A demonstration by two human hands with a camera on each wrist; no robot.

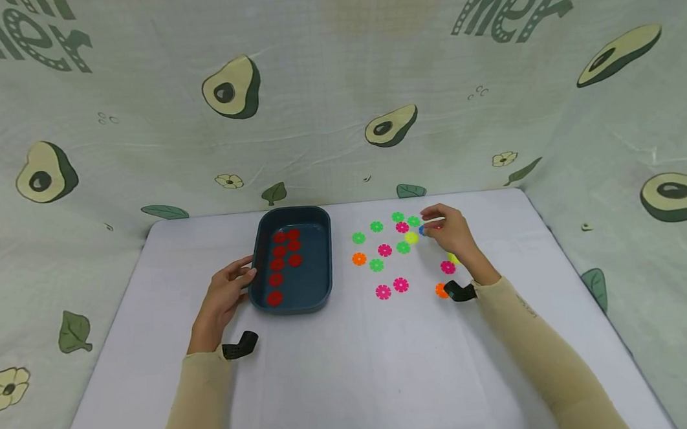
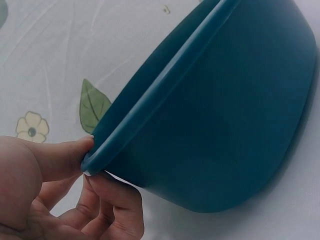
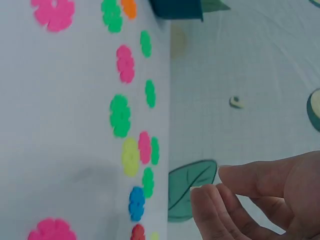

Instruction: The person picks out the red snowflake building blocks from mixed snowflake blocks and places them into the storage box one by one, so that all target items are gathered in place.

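Observation:
My left hand (image 1: pixel 224 297) pinches the left rim of a dark blue rectangular tray (image 1: pixel 324 292), thumb over the edge and fingers beneath, as the left wrist view shows. Inside the tray lie several red flower-shaped discs (image 1: pixel 277 264). Over the far right of the scattered discs hovers my right hand (image 1: pixel 451 233), thumb and fingertips apart with nothing between them. Closest to it are a blue disc (image 3: pixel 136 204) and a red disc (image 3: pixel 138 233). A yellow disc (image 1: pixel 411 237) and green discs (image 1: pixel 403 247) lie just left of it.
Pink discs (image 1: pixel 384 250) and an orange disc (image 1: pixel 359 259) lie between tray and right hand. Another orange disc (image 1: pixel 441 291) sits partly under the right wrist's black camera mount (image 1: pixel 459 291). Behind the white table (image 1: pixel 351 369) hangs an avocado-print cloth (image 1: pixel 313 80).

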